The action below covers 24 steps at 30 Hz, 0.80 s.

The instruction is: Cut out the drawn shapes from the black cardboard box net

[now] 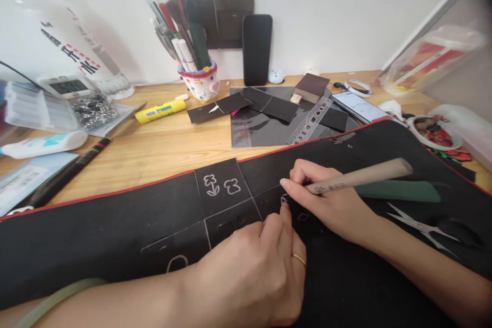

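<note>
My right hand (pixel 326 195) grips a thick beige pen (pixel 361 176) with printing on its barrel. Its tip, hidden by the fingers, points down to the left. Beside it my left hand (pixel 257 271) has its fingers curled and its index fingertip touching a small white-edged triangle (pixel 283 200). What else the left fingers may hold is hidden. Under both hands lies a black sheet divided by pale lines, resting on a red-edged black mat (pixel 96 230). A black square (pixel 223 195) on it bears a white flower and a butterfly-like outline.
Scissors (pixel 423 225) and a green strip-like tool (pixel 400 191) lie right of my right hand. Behind the mat are black paper strips (pixel 219 107), a clear stencil ruler (pixel 310 120), a yellow glue stick (pixel 160 111), a pen cup (pixel 200 82) and a standing phone (pixel 257 50).
</note>
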Each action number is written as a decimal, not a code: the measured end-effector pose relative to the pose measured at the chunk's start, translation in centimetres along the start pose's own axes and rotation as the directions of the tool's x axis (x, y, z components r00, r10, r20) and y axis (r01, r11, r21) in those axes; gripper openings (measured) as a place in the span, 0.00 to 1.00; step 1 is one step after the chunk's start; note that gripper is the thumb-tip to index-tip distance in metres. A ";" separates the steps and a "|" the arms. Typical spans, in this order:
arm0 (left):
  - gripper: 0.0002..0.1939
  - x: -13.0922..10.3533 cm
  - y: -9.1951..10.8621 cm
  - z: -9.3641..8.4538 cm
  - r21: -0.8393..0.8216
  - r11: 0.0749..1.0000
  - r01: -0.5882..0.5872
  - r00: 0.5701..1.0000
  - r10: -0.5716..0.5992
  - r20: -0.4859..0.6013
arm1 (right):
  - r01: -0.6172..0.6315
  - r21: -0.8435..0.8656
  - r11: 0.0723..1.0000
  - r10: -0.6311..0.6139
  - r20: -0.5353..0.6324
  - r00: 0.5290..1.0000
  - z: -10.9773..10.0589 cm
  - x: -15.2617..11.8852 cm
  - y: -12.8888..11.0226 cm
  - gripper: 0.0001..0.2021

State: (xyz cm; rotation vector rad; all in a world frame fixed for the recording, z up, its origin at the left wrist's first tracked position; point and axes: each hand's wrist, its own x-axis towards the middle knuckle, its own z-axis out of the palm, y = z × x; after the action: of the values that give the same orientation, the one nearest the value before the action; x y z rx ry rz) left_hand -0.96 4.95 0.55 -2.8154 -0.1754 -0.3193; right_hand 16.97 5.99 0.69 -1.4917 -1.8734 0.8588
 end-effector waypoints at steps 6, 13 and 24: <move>0.16 0.2 -0.1 0.0 0.006 1.000 0.000 1.000 0.000 0.010 | -0.029 -0.055 0.998 0.032 0.043 0.999 -0.6 0.2 0.3 0.13; 0.16 0.1 -0.1 0.0 -0.002 1.000 -0.009 1.000 0.009 0.023 | 0.052 -0.054 0.997 -0.041 0.186 0.982 -1.4 0.8 0.9 0.13; 0.15 0.0 0.0 0.1 -0.003 1.000 -0.012 0.999 0.012 0.039 | 0.044 -0.053 0.998 -0.033 0.192 0.981 -1.5 1.0 0.2 0.12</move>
State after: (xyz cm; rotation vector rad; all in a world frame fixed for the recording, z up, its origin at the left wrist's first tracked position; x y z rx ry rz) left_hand -0.95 4.96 0.47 -2.8251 -0.1663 -0.2628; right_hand 18.04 7.23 1.48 -1.4448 -2.0750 0.9674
